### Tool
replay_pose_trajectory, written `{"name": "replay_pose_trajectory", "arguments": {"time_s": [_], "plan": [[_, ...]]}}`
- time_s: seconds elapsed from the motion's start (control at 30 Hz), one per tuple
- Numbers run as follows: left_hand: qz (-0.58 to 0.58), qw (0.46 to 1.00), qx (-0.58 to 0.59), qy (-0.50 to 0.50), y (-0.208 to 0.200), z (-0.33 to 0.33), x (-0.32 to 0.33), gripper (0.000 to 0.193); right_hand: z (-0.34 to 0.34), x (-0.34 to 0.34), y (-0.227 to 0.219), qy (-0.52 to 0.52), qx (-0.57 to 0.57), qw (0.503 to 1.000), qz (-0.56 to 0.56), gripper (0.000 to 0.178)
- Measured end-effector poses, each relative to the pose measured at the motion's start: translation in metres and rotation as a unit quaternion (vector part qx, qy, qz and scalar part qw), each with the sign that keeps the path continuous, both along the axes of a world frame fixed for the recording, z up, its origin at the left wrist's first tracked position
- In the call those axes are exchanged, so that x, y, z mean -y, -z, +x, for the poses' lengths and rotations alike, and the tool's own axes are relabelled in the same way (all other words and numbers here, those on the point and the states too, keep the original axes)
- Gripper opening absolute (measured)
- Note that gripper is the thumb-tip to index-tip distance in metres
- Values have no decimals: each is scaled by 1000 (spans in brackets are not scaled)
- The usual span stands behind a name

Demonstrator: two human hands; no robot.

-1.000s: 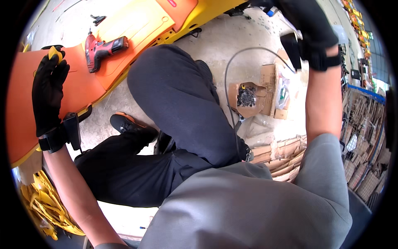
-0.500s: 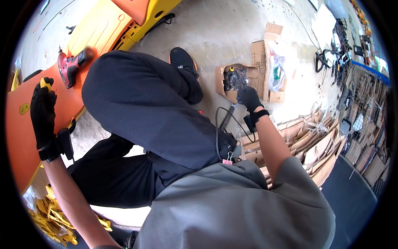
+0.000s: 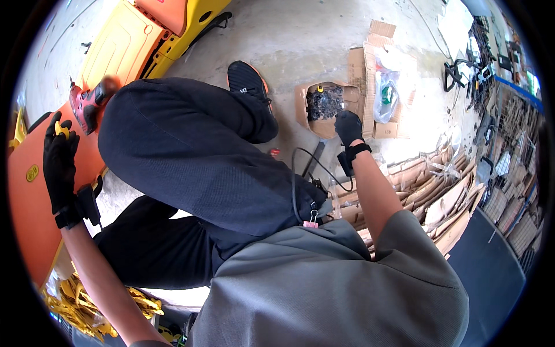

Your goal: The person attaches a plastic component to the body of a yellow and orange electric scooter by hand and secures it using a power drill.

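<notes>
Workshop or small assembly floor. Bare grey concrete floor (image 3: 324,40) carrying large orange and yellow moulded plastic panels (image 3: 115,52), a red cordless drill (image 3: 87,107), an open brown cardboard box of small dark metal parts (image 3: 324,104), flattened cardboard sheets (image 3: 439,191), a heap of yellow plastic pieces (image 3: 81,301) and loose tools (image 3: 468,75) along the far edge.

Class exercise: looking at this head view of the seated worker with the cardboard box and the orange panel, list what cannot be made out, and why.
- Head view: right hand fingertips, hidden over the cardboard box; any grasp unclear.
- Dark parts in box: too small to identify.
- Red drill: blurred, partly behind the knee.
- Yellow piece at left hand: mostly covered by glove.
</notes>
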State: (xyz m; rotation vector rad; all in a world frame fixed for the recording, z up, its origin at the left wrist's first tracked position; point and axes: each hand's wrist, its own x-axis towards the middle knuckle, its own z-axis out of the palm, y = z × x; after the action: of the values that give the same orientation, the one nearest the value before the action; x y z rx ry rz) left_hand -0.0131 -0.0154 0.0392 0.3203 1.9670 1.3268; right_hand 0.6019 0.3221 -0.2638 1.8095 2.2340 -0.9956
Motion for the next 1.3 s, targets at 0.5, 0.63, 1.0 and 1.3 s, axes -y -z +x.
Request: {"name": "replay_pose_trajectory", "arguments": {"time_s": [0.5, 0.63, 1.0, 1.3], "plan": [[-124, 951, -242, 148, -17, 39, -34, 36, -3, -18, 55, 29, 78, 991, -106, 32], [-39, 993, -101, 55, -6, 23, -21, 31, -10, -30, 44, -154, 156, 973, -71, 23], [-30, 992, -104, 63, -13, 21, -6, 26, -47, -23, 36, -215, 268, 935, -91, 29], [47, 998, -27, -17, -25, 43, -35, 22, 1, -21, 54, -435, 128, 888, 76, 50]]}}
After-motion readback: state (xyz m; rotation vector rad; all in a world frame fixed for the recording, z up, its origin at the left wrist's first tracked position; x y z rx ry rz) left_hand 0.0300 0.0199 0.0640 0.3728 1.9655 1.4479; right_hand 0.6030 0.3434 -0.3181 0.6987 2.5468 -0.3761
